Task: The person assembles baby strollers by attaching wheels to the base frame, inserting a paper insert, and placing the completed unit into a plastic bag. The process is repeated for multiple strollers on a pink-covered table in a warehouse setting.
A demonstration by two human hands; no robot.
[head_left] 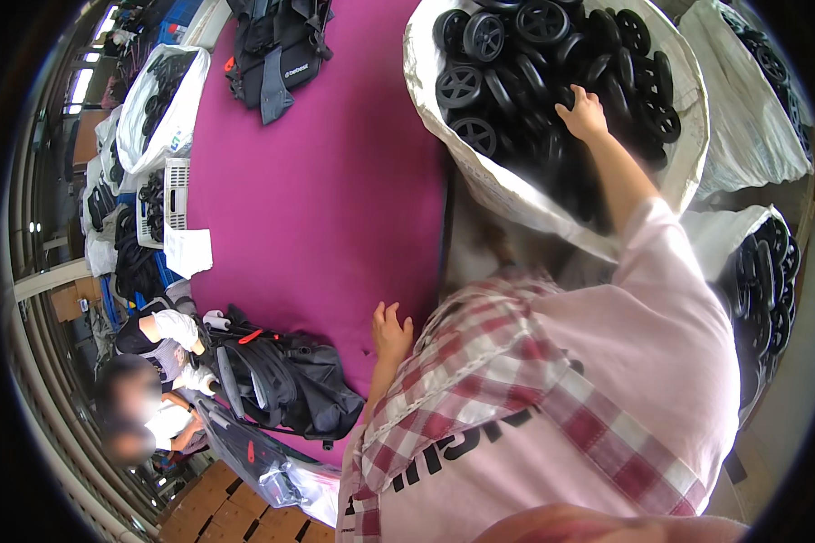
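Toward the near left of the purple-covered table [317, 199], a black fabric bundle [303, 385] lies to one side, perhaps to leave working space, and the left hand [392, 337] sits by the table's right edge, fingers slightly apart, possibly as a prop, while the right hand [586, 116], fingers spread, reaches over black wheels [484, 38] in a wide-mouthed white sack [507, 193]; whether it touches one, I cannot tell. Open cloth stretches to that edge, then comes a floor gap [466, 226], then the sack's rim, with wheels crowding the right hand.
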